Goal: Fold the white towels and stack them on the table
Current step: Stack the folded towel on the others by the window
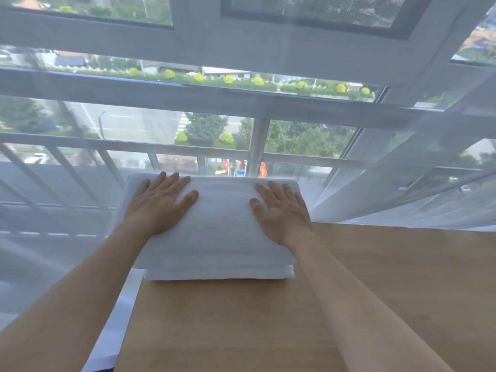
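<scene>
While the left hand (158, 204) lies flat with fingers spread on the folded white towels (217, 232), the right hand (281, 210) presses flat beside it. These towels sit stacked at the far left corner of the wooden tabletop (375, 277). Sheer curtain (429, 183) hangs behind, over the window (188, 124).

Stacked towels (214, 232) at table's (268, 318) far left corner; left hand (158, 205), right hand (281, 213) flat on top; window (241, 103) behind.
</scene>
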Available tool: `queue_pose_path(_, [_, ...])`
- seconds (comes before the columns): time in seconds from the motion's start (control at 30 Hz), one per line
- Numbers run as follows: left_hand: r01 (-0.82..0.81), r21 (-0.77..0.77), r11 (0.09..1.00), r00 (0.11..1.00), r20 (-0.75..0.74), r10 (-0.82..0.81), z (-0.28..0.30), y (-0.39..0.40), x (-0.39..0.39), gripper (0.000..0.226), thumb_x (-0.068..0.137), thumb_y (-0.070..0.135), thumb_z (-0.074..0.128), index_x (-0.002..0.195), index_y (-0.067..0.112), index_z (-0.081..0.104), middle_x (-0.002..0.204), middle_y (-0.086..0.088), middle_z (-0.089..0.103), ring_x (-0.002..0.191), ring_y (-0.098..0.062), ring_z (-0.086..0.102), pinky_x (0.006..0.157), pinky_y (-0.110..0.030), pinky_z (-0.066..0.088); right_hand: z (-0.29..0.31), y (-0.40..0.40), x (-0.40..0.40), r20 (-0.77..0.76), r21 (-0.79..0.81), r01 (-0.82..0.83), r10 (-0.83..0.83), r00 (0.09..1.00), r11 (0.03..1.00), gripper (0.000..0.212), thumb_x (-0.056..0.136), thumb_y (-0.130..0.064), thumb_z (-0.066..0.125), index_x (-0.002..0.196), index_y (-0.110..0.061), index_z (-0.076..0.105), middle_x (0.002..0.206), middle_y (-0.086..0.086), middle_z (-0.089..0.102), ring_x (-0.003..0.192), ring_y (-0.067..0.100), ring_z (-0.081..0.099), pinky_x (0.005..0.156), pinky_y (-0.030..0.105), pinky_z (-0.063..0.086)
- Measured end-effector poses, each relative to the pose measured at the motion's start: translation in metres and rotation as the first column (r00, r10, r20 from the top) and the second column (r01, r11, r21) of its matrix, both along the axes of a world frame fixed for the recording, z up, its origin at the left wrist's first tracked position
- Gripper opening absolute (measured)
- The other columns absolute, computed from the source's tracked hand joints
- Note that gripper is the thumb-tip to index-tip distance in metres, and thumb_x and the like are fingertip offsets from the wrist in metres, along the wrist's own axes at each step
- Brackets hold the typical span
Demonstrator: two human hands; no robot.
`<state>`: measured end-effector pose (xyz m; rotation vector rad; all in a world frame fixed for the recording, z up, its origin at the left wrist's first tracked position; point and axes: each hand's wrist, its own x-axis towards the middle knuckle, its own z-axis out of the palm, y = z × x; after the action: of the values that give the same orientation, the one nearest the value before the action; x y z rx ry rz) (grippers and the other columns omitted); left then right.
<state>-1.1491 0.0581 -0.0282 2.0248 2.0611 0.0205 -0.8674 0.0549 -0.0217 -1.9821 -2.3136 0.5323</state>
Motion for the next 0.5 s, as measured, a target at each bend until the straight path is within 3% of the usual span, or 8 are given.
queue_pose_path(0.17, [-0.006,-0.001,1.0,1.0,-0.008,0.006,0.003,0.001,0.002,0.066,0.098,0.067,0.015,0.158,0.04,0.013,0.168,0.013,0.006,0.154,-0.01,-0.002,0.125,-0.039,-0.002,-0.004,-0.004,0.033,-0.153,-0.088,0.115,-0.127,0.98,0.989,0.055,0.106,-0.049,0.013,0.159,-0.038,0.015,0.169,-0.008,0.005,0.155,0.014,0.0,0.126,0.037,0.003])
queue_pose_path(0.37, [0.018,-0.008,1.0,0.998,-0.057,-0.019,0.016,-0.009,0.019,0.064,0.101,0.062,0.012,0.159,0.036,0.011,0.168,0.009,0.004,0.155,-0.015,-0.004,0.124,-0.044,-0.004,0.003,-0.011,0.04,-0.118,-0.115,0.13,-0.144,0.983,0.985,0.054,0.107,-0.047,0.012,0.16,-0.037,0.014,0.169,-0.007,0.004,0.156,0.02,0.003,0.126,0.038,0.004])
queue_pose_path(0.5, [0.073,0.033,0.997,0.997,0.001,-0.073,0.018,-0.023,0.034,0.064,0.101,0.06,0.013,0.16,0.034,0.014,0.168,0.007,0.007,0.155,-0.014,0.002,0.125,-0.04,-0.001,0.017,-0.016,0.044,-0.371,-0.102,0.193,-0.218,0.903,0.976,0.054,0.108,-0.047,0.023,0.158,-0.026,0.029,0.167,-0.006,0.019,0.153,0.013,0.017,0.122,0.031,0.014])
